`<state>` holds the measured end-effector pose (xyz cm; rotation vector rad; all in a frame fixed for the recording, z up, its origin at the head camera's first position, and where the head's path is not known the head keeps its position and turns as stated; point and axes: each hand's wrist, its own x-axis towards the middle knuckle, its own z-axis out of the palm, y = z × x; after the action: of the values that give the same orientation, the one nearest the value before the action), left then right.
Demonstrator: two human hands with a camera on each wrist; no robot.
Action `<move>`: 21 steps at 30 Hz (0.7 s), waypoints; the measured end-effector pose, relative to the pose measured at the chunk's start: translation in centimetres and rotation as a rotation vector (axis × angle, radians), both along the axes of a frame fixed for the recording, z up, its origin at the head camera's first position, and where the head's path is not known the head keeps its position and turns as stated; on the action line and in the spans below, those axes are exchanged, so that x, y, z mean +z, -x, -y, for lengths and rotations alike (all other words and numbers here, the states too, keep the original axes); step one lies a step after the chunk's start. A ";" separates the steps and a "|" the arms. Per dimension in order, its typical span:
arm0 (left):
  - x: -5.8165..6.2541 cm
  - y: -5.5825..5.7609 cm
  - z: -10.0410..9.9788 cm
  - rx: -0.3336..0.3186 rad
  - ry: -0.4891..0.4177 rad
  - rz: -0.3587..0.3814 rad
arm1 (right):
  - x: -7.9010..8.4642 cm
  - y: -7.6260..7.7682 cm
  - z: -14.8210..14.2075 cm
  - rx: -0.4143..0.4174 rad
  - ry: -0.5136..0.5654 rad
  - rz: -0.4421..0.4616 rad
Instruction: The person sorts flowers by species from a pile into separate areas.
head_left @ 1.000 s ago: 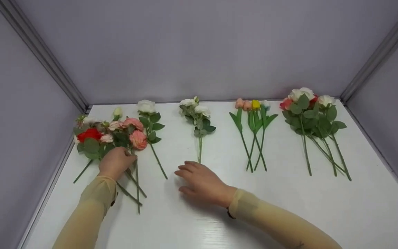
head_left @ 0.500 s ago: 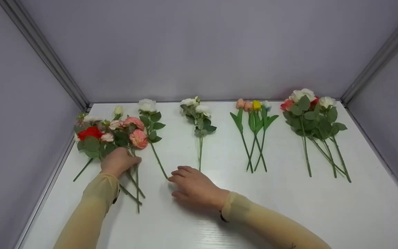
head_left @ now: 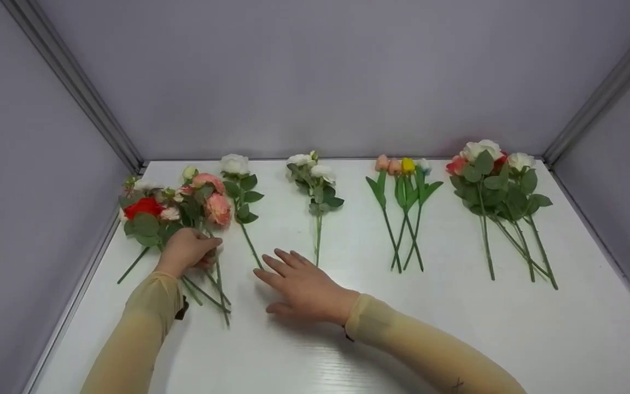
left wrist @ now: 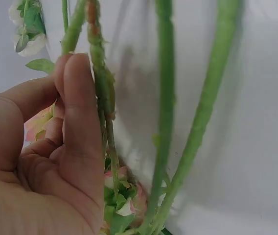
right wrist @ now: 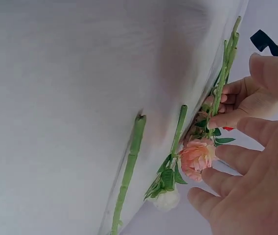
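Observation:
My left hand (head_left: 185, 250) pinches a green stem (left wrist: 74, 34) of the pink artificial flower (head_left: 218, 209) between thumb and fingers. Other stems (left wrist: 164, 93) cross beside that hand. Around it lie a red rose (head_left: 144, 207) and several pale blooms, partly covered by one another. Over the table, my right hand (head_left: 308, 289) is spread with straight fingers and holds nothing. Its fingertips are near the stem end of a single white rose (head_left: 234, 164). The right wrist view shows the right palm (right wrist: 261, 171) with the left hand at the stems beyond.
On the white table (head_left: 402, 339), a white flower spray (head_left: 323, 174) lies at the centre back. Tulips (head_left: 407, 166) lie right of it, and a bunch of white and red roses (head_left: 480, 149) at the far right. Grey panels (head_left: 337, 76) enclose the table.
The pink flower has turned and shifted slightly up, and its stem ends have moved with it in my left hand. My right hand has moved left and its fingers have spread.

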<state>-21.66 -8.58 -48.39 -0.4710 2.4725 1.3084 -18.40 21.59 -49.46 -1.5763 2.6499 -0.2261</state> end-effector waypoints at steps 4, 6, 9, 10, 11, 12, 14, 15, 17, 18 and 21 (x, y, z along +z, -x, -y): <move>0.2 0.0 0.2 0.032 -0.090 -0.012 | 0.3 0.1 0.5 -0.005 -0.010 0.029; 0.4 -0.1 0.1 0.037 -0.124 -0.023 | 0.2 0.1 0.5 -0.012 -0.015 0.042; 0.8 -0.1 -0.4 0.034 -0.174 -0.044 | 0.1 0.3 0.1 -0.026 -0.012 0.062; 1.0 -0.1 -0.6 0.035 -0.194 -0.051 | 0.0 0.4 0.0 -0.030 -0.008 0.065; 1.1 -0.1 -0.9 0.037 -0.216 -0.057 | 0.0 0.4 -0.2 -0.032 -0.002 0.064; 1.3 -0.1 -1.2 0.043 -0.236 -0.063 | 0.0 0.5 -0.4 -0.037 0.002 0.069; 1.7 0.0 -1.8 0.051 -0.268 -0.075 | 0.0 0.6 -0.8 -0.047 0.007 0.077; 1.8 0.0 -2.2 0.054 -0.275 -0.083 | 0.0 0.7 -1.0 -0.054 0.008 0.085; 2.0 0.1 -3.0 0.058 -0.288 -0.104 | 0.1 0.8 -1.5 -0.076 0.022 0.129; 2.0 0.2 -3.5 0.059 -0.292 -0.119 | 0.2 0.9 -1.7 -0.092 0.036 0.159; 2.2 0.2 -5.9 0.064 -0.345 -0.202 | 0.4 1.0 -2.7 -0.203 0.189 0.384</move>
<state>-21.89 -2.71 -46.23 -0.3498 2.3261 1.8449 -19.42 24.28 -49.05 -1.1541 2.5320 -0.7278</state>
